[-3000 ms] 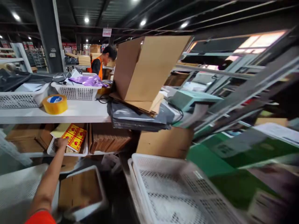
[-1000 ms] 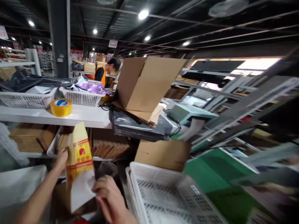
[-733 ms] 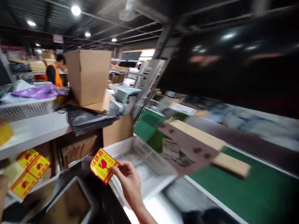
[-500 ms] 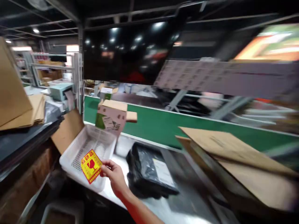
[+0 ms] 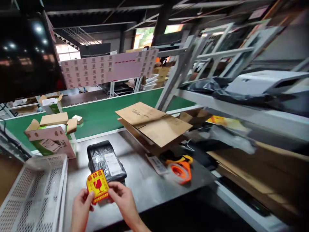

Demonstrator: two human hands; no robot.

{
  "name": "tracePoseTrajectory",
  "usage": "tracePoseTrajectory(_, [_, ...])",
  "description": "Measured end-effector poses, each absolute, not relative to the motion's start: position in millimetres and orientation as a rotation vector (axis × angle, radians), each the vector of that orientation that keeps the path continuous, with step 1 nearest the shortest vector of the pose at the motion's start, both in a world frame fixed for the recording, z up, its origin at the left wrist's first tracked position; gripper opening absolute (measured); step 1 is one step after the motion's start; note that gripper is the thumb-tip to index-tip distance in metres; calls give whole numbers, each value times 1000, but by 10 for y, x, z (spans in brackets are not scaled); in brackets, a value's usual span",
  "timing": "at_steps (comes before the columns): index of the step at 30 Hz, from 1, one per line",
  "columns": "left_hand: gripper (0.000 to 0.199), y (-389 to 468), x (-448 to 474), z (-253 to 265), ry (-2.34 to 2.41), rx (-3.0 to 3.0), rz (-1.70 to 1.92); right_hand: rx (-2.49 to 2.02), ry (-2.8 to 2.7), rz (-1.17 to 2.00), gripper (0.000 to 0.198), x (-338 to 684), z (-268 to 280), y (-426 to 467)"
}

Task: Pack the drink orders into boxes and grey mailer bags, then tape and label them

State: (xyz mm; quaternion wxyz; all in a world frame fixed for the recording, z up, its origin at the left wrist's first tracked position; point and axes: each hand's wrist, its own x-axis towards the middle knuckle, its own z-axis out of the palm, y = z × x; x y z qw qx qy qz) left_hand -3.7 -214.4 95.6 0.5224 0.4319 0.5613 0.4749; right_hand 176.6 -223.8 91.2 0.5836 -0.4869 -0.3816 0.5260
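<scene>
A yellow and red fragile sticker (image 5: 98, 186) with a broken-glass symbol is held up between my two hands, its upper edge curling. My left hand (image 5: 83, 203) pinches its lower left side. At its right edge, my right hand (image 5: 120, 195) grips it between thumb and fingers. Just behind the sticker lies a package wrapped in black plastic (image 5: 98, 154) with a white shipping label (image 5: 113, 163). The sticker overlaps the package's near end in view; I cannot tell whether they touch.
A white perforated basket (image 5: 63, 180) stands at left, with an open printed carton (image 5: 51, 138) behind it. Flat cardboard (image 5: 154, 124) lies across the metal table (image 5: 145, 193). An orange tape dispenser (image 5: 185, 172) sits near the right edge, beside a shelf frame (image 5: 241, 112).
My view has swung to the right. The sticker, earlier in my right hand alone over the basket, is now in front of the black package, and my left hand has come onto it.
</scene>
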Motion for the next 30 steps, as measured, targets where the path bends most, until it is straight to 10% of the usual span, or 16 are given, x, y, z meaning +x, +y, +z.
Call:
tracePoseTrajectory(14, [45,112,1179,977,1977,1740,614,-1679,-1370,950,16,3117,817,230])
tracePoseTrajectory(30, [41,302,1341,1043,2221,1653,264,-1777,-1494,1096,11,3135,585,404])
